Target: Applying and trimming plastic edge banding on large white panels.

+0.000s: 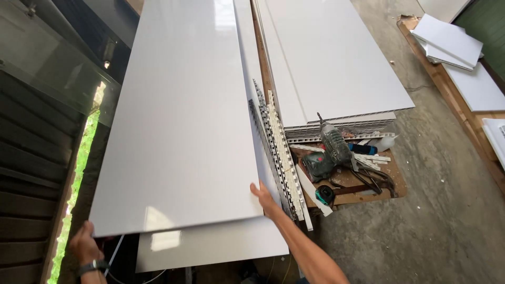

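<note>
Left hand (84,244) and right hand (264,199) grip the near corners of a long white panel (179,121), tilted above another. A slip could drop it onto the drill (330,150) and stack (336,68) beyond.

Workshop or building site, stacked white wall panels (336,63), cordless drill (329,150), tape measure (324,195), bare concrete floor (447,210)

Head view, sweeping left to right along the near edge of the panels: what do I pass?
Left hand → top white panel → right hand → perforated white strips → tape measure → green power drill → concrete floor.
</note>
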